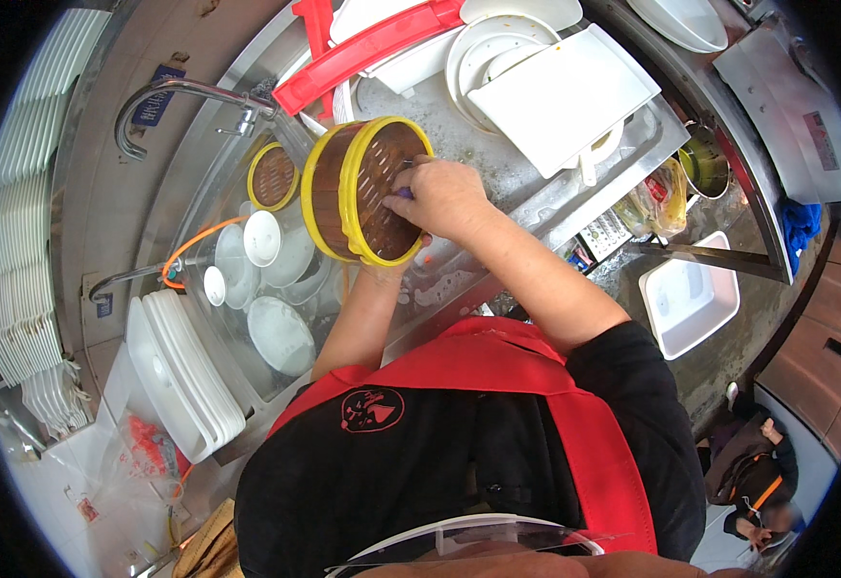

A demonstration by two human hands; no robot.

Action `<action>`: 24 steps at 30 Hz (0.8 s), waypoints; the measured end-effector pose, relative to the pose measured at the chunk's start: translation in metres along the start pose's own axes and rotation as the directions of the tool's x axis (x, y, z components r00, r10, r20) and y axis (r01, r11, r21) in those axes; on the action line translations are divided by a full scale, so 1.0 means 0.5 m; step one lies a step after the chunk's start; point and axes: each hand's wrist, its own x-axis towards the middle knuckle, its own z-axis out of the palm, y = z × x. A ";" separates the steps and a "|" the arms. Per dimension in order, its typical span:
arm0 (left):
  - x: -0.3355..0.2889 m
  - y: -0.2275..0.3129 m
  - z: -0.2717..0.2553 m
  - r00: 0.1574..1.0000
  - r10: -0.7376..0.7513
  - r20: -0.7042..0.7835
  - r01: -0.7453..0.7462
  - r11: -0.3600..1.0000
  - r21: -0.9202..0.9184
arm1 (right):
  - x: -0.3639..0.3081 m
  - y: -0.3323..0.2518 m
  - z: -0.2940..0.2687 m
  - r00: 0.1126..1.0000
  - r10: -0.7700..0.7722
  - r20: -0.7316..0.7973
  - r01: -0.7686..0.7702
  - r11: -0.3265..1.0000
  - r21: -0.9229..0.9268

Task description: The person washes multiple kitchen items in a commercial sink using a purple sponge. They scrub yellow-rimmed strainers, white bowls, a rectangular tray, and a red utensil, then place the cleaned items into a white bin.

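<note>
Yellow bands ring the brown steamer basket (332, 193), which is held up over the sink's (210, 197) right edge, tipped so that its slatted inside faces the person's right. The left hand (380, 275) grips it from beneath; most of that hand is hidden, with only the wrist and a bit of finger showing at the lower rim. The right hand (444, 197) reaches into the open side with its fingers curled closed around a small purple item (404, 193), which seems to be pressed near the slats, though too little of it shows to name it. To the left of the basket, a smaller round basket (273, 176) with a yellow rim sits in the sink, above a loose group of pale dishes (282, 335). A curved faucet (189, 87) reaches in from the upper left, and a stack of white trays (184, 371) leans beside the sink's near left corner. On the metal drainboard (547, 231) to the right, a square white plate (569, 96) lies tilted over round plates (473, 58), next to a red plastic bar (372, 58). Lower right, a white tub (692, 294) stands on the wet floor (728, 347).
</note>
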 end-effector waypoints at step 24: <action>-0.001 0.094 -0.104 0.944 -0.314 0.098 0.320 0.811 -0.489 | 0.098 0.300 0.231 0.919 0.351 0.179 -0.319 0.930 -0.185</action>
